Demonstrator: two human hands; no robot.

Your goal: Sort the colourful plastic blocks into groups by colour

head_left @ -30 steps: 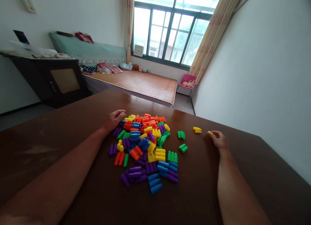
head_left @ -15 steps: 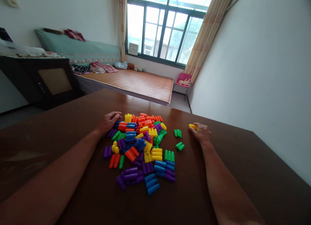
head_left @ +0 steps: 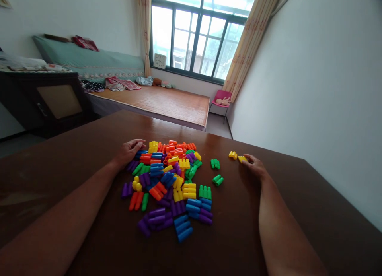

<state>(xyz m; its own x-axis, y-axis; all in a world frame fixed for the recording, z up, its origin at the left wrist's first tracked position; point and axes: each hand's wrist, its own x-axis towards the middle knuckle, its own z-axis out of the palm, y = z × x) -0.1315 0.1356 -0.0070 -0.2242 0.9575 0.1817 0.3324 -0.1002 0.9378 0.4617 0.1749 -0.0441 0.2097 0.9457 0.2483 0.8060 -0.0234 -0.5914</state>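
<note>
Bullet-shaped plastic building blocks joined in small rows lie in a mixed-colour pile point(head_left: 168, 172) on the dark brown table point(head_left: 98, 228). My left hand point(head_left: 129, 152) rests at the pile's far left side, fingers stretched out and holding nothing, close to a blue block point(head_left: 141, 153). Over on the right, my right hand point(head_left: 254, 164) has a yellow block point(head_left: 242, 159) at its fingertips, low over the tabletop. Just left of that lies a second yellow block point(head_left: 232, 154), free of the hand. Two green blocks, one farther back point(head_left: 215, 164) and one nearer point(head_left: 218, 180), sit between the pile and my right hand.
Beyond the table stands a bed point(head_left: 167, 103) with a mat and folded cloths. A dark cabinet point(head_left: 59, 97) is at the left, and a pink chair point(head_left: 222, 96) holds a plush toy by the window point(head_left: 197, 37). A white wall runs along the right.
One yellow block now lies on the table, out of my right hand, which has shifted slightly right with another yellow block at its fingers. My left hand stays beside the pile. The view has shifted slightly.
</note>
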